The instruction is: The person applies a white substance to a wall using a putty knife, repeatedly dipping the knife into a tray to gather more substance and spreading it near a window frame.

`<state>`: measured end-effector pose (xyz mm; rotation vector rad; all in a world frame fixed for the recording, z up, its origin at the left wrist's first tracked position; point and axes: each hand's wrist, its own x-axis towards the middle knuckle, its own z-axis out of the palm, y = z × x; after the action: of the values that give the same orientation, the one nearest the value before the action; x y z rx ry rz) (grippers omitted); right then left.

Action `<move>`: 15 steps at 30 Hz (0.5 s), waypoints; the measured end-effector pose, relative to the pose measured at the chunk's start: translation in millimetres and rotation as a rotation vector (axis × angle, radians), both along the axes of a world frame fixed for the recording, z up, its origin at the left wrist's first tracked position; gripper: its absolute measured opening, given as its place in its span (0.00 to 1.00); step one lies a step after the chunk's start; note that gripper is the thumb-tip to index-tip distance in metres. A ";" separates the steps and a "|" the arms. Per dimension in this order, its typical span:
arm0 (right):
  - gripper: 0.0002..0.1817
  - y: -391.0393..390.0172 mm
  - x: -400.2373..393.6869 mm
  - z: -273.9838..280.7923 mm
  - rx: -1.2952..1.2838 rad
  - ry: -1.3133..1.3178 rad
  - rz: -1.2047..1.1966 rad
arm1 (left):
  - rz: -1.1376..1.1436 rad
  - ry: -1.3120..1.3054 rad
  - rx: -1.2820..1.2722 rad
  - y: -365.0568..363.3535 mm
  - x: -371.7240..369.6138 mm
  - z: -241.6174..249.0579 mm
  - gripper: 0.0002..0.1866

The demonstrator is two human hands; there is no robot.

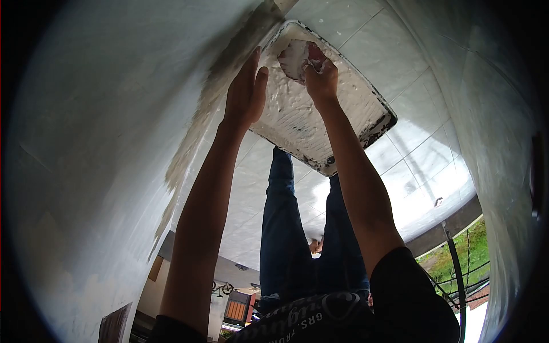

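My right hand (322,80) is closed round a flat pad (293,60) smeared with white paste, reddish-brown where it shows bare. It is over the far part of a shallow tray (390,119) with a dark, chipped rim. Thick off-white paste (294,111) coats the tray's bottom. My left hand (246,94) has its fingers stretched out straight and its thumb a little apart. That hand is at the tray's left edge, between the tray and the wall, and overlaps the rim in this view.
A pale wall (114,131) rises close on the left, with a rough brownish strip (220,74) down its edge. Light tiles (417,143) spread below the tray. My jeans-clad legs (291,240) are beneath it. At lower right, dark bars (456,263) stand before grass.
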<state>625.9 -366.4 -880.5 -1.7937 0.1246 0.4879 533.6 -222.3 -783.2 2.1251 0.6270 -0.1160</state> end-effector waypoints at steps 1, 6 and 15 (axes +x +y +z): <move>0.10 0.2 0.8 2.1 -0.018 -0.011 0.022 | 0.005 0.001 -0.002 0.4 -0.4 -1.3 0.31; 0.09 8.1 -0.3 2.6 0.085 -0.009 0.017 | 0.011 -0.024 -0.016 -1.5 -1.3 -3.3 0.31; 0.10 12.1 -6.3 -3.8 0.187 0.075 -0.038 | 0.028 -0.016 -0.006 -4.3 -0.1 -4.7 0.32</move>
<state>619.6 -354.3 -884.4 -1.5879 0.1598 0.5224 533.5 -226.6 -787.9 2.1091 0.6466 -0.0849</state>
